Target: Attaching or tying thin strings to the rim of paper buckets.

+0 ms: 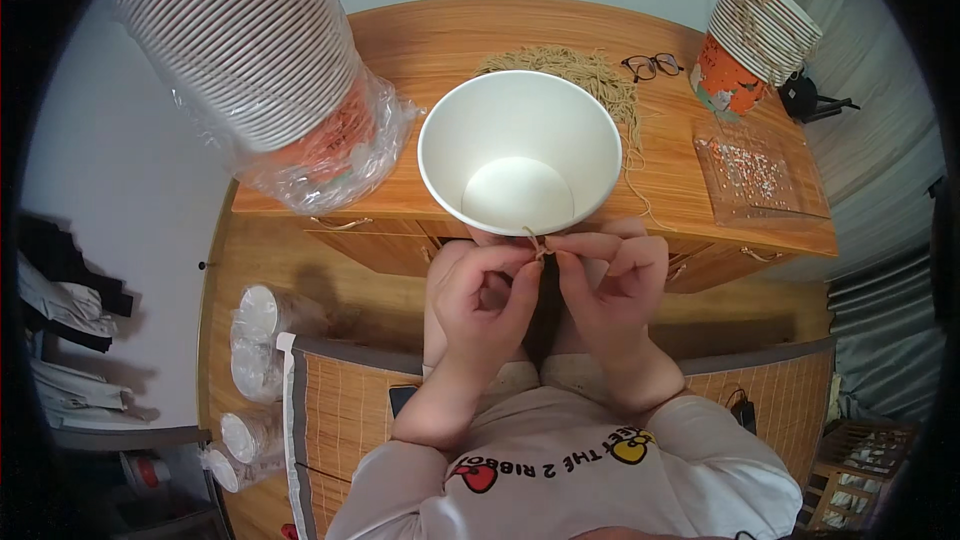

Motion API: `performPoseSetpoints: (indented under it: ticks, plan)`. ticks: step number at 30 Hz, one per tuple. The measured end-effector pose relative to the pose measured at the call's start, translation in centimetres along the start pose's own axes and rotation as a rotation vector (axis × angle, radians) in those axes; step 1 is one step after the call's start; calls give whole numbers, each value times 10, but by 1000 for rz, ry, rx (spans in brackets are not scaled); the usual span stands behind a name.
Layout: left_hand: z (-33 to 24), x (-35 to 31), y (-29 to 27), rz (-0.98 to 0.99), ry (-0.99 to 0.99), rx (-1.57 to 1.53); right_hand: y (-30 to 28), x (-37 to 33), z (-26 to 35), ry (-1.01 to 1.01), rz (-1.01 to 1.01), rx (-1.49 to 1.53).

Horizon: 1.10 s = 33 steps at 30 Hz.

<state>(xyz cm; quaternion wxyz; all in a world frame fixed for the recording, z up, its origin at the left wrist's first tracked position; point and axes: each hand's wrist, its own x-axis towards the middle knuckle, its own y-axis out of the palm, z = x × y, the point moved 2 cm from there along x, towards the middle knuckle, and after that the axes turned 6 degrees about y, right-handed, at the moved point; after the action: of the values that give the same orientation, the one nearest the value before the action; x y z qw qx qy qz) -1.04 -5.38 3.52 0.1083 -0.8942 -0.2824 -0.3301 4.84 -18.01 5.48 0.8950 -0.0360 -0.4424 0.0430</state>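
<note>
The left hand (pixel 485 295) and right hand (pixel 612 280) both pinch, thumb to forefinger, what looks like a short tan cord (pixel 535 241) at the near rim of the white paper bucket (pixel 520 120). Beyond the bucket, tan strings (pixel 560 62) lie heaped on the wooden bench (pixel 410 32).

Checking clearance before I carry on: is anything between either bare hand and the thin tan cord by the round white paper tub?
Nothing visible is: the left hand and right hand both pinch the thin tan cord, and the round white paper tub lies just beyond their fingertips, not between.
</note>
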Motion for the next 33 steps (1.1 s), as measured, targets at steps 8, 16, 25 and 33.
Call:
performPoseSetpoints:
  ticks: [8,16,25,33]
  plan:
    - [8,-2,9,20,-265,-411,6,-17,-15,326,26,361]
    - [12,0,16,59,-223,-401,9,-20,-19,529,63,497]
    - [27,0,12,108,-158,-297,10,-22,-29,530,80,449]
    - [19,14,6,105,-190,-315,9,-20,-25,542,95,509]
